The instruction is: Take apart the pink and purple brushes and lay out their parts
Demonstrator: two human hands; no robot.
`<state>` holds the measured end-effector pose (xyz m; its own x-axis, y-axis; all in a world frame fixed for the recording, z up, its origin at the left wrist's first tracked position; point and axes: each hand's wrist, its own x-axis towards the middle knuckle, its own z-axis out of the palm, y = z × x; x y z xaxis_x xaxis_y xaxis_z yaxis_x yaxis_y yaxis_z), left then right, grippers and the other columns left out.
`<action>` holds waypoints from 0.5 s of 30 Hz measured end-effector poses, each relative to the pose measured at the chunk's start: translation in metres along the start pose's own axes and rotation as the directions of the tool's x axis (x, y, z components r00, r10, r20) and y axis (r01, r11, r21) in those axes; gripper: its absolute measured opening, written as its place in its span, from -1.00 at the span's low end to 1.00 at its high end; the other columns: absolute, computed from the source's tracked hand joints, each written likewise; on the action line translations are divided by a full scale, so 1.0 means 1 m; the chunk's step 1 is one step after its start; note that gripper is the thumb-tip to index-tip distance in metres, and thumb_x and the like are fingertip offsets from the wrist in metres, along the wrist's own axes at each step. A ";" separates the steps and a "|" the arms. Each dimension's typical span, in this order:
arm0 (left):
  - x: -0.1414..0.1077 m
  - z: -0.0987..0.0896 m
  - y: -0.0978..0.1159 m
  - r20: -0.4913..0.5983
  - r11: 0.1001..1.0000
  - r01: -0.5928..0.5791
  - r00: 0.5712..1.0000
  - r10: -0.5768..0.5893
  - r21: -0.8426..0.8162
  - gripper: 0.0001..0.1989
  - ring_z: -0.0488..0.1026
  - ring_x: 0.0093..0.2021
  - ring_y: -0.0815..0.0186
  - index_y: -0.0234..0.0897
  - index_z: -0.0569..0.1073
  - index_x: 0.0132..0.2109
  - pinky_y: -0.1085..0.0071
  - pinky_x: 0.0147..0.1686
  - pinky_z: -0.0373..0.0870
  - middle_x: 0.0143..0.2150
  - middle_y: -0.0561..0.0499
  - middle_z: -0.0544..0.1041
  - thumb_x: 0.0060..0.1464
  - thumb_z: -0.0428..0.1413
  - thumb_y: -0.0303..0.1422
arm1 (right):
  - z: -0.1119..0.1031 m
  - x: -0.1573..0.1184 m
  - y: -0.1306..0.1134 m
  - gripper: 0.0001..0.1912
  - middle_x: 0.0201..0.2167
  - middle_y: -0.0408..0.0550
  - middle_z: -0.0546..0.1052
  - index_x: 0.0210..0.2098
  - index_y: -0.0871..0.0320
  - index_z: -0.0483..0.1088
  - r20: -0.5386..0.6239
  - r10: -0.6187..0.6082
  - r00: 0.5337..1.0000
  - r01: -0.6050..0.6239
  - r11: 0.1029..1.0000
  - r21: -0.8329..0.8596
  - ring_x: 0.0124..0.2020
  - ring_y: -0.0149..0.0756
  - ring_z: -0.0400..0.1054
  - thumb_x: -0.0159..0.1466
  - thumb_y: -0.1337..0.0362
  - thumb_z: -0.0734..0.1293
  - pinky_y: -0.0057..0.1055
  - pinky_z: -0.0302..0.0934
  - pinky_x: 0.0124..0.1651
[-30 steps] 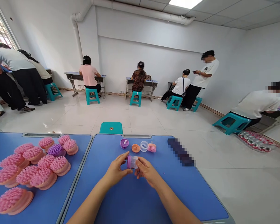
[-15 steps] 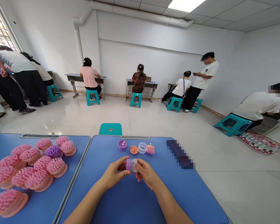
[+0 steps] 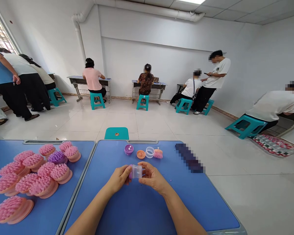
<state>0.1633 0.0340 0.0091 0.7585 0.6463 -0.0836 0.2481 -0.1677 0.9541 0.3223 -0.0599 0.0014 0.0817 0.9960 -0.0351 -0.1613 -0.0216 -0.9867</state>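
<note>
We log the bench first: 2 blue-topped tables (image 3: 142, 209) stand edge to edge, and we work at the right one. Our left hand (image 3: 119, 179) and right hand (image 3: 154, 178) meet just above its surface, both holding a clear plastic cylinder with a purple end (image 3: 137, 171). The cylinder lies on its side between the palms, a little above the tabletop, with its purple end toward the left hand. Grip is narrow on both sides: the left fingers (image 3: 123, 173) wrap the purple end, and the right fingers (image 3: 143, 168) close on the clear end.

Directly ahead of the hands, 4 small parts sit in a row, just apart from one another: a round purple bristled disc (image 3: 128, 149), a flat orange plastic disc (image 3: 141, 154), a clear plastic ring (image 3: 150, 152) and a small pink bristled piece (image 3: 158, 153). A pixelated dark strip (image 3: 189, 158) lies further right on the same table.

On the left table, a heap of pink bristled brush heads with salmon-pink bases (image 3: 61, 172) surrounds 1 purple bristled brush head (image 3: 57, 157). A teal plastic stool (image 3: 116, 133) stands beyond the tables. Farther off, a person in a pink shirt (image 3: 92, 79) and a person in a brown patterned top (image 3: 146, 83) sit at separate desks, facing the wall. A person in a white T-shirt (image 3: 217, 73) stands looking at a phone.
</note>
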 end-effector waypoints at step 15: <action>0.000 -0.001 -0.003 -0.005 0.998 0.018 1.000 -0.018 -0.060 -0.47 0.26 -0.63 0.40 -0.27 0.30 -0.50 0.46 -0.56 0.21 -0.62 0.10 0.36 0.04 -0.23 0.09 | 0.001 -0.001 0.000 -0.54 -0.31 -0.16 0.42 -0.13 0.01 0.31 0.019 -0.027 0.999 0.029 0.997 -0.073 -0.32 -0.36 0.32 -0.03 0.41 0.37 -0.38 0.21 -0.28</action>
<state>0.1618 0.0353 0.0066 0.7508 0.6530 -0.0995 0.2249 -0.1111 0.9680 0.3216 -0.0605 0.0012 0.0669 0.9977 -0.0051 -0.0862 0.0007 -0.9963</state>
